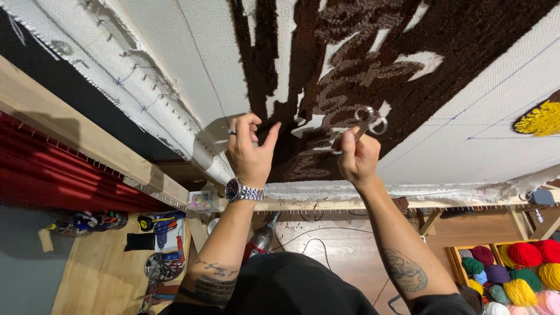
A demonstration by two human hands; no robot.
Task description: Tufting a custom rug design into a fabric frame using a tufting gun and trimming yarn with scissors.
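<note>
The right hand (357, 156) is closed in a fist around a pair of silver scissors (363, 124), gripping them low so that the two finger rings stand free above the knuckles, up and to the right of the hand. The scissors' long axis runs on a slant from those rings down and left toward the stretched tufting cloth (466, 105); the blades are mostly hidden behind the fingers, so how far they are parted cannot be told. They point at the lower edge of the dark brown tufted patch (361, 70), just beside the pale shapes left bare inside it. The left hand (249, 149), wearing a ring and a metal wristwatch (244, 191), sits just left of the scissors, apart from them, with the thumb and forefinger drawn together in a pinch against the brown pile and the other fingers curled; what is pinched is too small to tell. Both hands work at the same level near the cloth's bottom border, above the wooden frame rail (87, 146). Far right on the cloth lies a yellow tufted patch (539, 119). Below, balls of coloured yarn (513, 271) fill a wooden box.
</note>
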